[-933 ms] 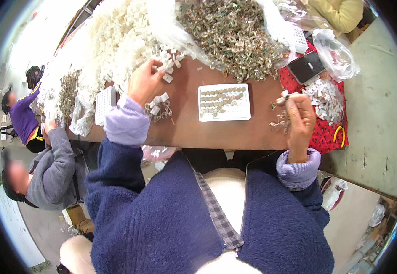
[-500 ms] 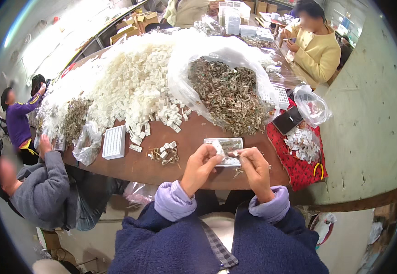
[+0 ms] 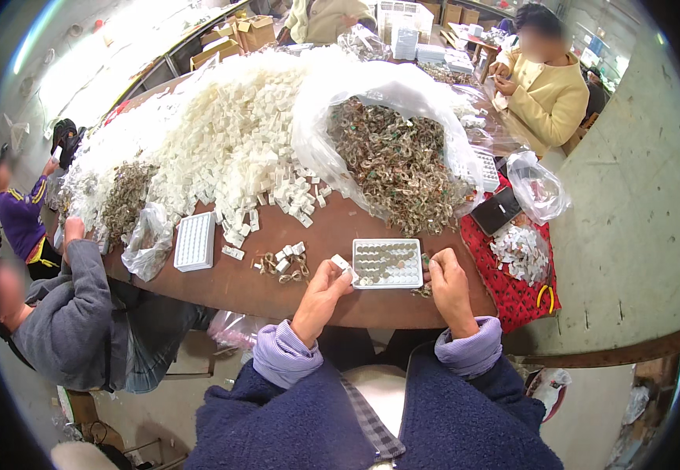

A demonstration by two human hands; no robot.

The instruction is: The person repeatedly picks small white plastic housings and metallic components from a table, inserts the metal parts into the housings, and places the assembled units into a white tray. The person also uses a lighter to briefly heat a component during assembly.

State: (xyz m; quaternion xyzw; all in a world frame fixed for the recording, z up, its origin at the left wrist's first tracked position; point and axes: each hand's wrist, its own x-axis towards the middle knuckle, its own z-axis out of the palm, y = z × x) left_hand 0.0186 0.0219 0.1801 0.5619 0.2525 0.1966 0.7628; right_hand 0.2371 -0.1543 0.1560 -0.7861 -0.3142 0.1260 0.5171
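My left hand (image 3: 320, 298) pinches a small white rectangular plastic piece (image 3: 341, 264) at the left edge of a white compartment tray (image 3: 414, 280). Rows of small dark round pieces (image 3: 387, 254) lie in that tray; part of its lower side shows white pockets. On the tray's other side, my right hand (image 3: 451, 290) has thumb and fingers closed at a small dark bit too tiny to name. Left of my left hand sits a little cluster of looped thin leads (image 3: 268, 265) with white pieces among them.
A big heap of white plastic pieces (image 3: 230, 133) spreads behind, beside an open plastic bag (image 3: 316, 129) full of tangled leads (image 3: 391, 157). Another white tray (image 3: 194, 243) lies left. Right, a red cloth (image 3: 524, 294) bears a phone (image 3: 496, 210), white scraps and yellow-handled pliers (image 3: 544, 299). Co-workers sit around.
My hands have parted from above the tray: the left moved left and the right moved right, uncovering the tray. The white piece stays in my left fingers.
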